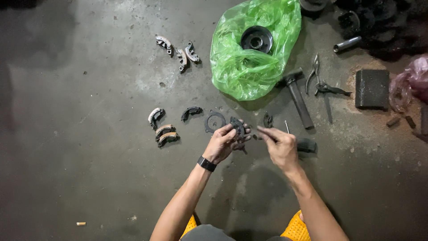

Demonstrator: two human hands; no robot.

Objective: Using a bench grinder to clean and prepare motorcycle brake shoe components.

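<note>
Left hand [223,145] is closed around a dark curved clutch shoe [237,128], fingers wrapped under it, held just above the concrete floor [89,178] near its middle. Right hand [280,145] is pinched shut on something thin and dark at its fingertips, pointing at the shoe; can't tell what it is.

Step looks like fitting or picking at a small part on the shoe. Next move likely calls for a fine, steady pinch while the left hand keeps the shoe from turning.

Just beside the left hand: flat dark ring plate [215,122], toothed-looking edge. Left of it, worn curved shoes [164,131], tan lining on metal. Toward the far edge: crinkly green plastic bag [249,53] under a black round drum [256,39]. Hammer [298,99] and pliers [322,82] right of it, dull steel. Floor is grey, greasy, stained.
</note>
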